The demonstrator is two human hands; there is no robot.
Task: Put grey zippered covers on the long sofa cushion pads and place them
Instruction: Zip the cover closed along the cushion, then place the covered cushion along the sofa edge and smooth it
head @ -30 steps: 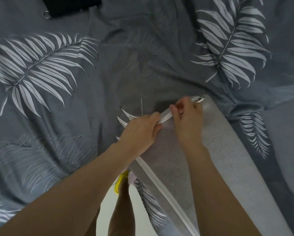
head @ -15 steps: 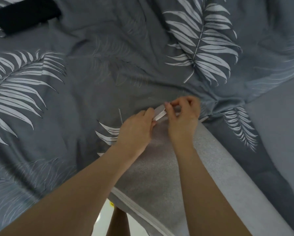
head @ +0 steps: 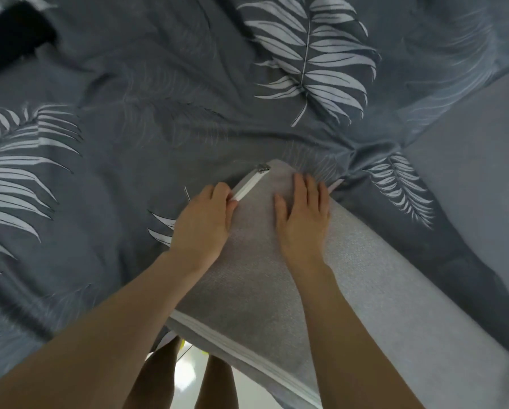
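Fingers [head: 222, 192] of the left hand [head: 201, 224] pinch the zipper tape [head: 248, 185] of the covered cushion [head: 365, 290]; right hand [head: 303, 222] lies flat on it; zip looks closed, placing remains.

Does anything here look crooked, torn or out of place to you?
Nothing torn or spilled. The leaf-print sheet is only rumpled into folds beyond the cushion. The zipper pull sits at the corner, the left hand pinches the zipper tape and the right hand lies flat on top.
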